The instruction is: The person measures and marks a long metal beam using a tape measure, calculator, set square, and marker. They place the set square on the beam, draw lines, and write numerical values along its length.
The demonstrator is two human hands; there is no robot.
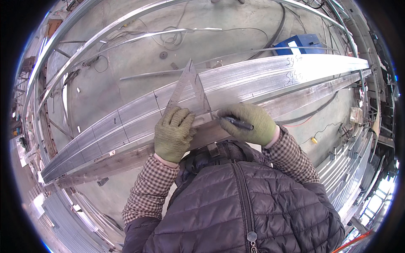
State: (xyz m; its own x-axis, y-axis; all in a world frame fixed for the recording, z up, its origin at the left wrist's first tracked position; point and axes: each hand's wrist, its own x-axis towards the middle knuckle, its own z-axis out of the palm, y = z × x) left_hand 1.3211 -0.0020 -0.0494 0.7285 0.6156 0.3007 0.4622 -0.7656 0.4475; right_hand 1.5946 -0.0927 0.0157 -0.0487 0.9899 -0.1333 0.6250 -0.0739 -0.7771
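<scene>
A long silvery metal profile (pixel 139 114) runs across in front of me, with thin dark cross lines drawn on its left half. A metal triangle square (pixel 181 85) lies on it, its tip pointing away from me. My left hand (pixel 174 135), in a green glove, is closed over the square's near left corner and holds it against the metal. In my gloved right hand (pixel 251 122) is a dark marker pen (pixel 238 123), its tip end beside the square's near right corner. The glove partly hides the contact there.
Under the profile runs a wooden beam (pixel 291 105). A blue box (pixel 300 44) stands on the floor beyond, at the far right. Cables (pixel 171 39) and thin metal strips lie on the concrete. Stacked metal profiles (pixel 344 170) are at the near right, with others at the near left.
</scene>
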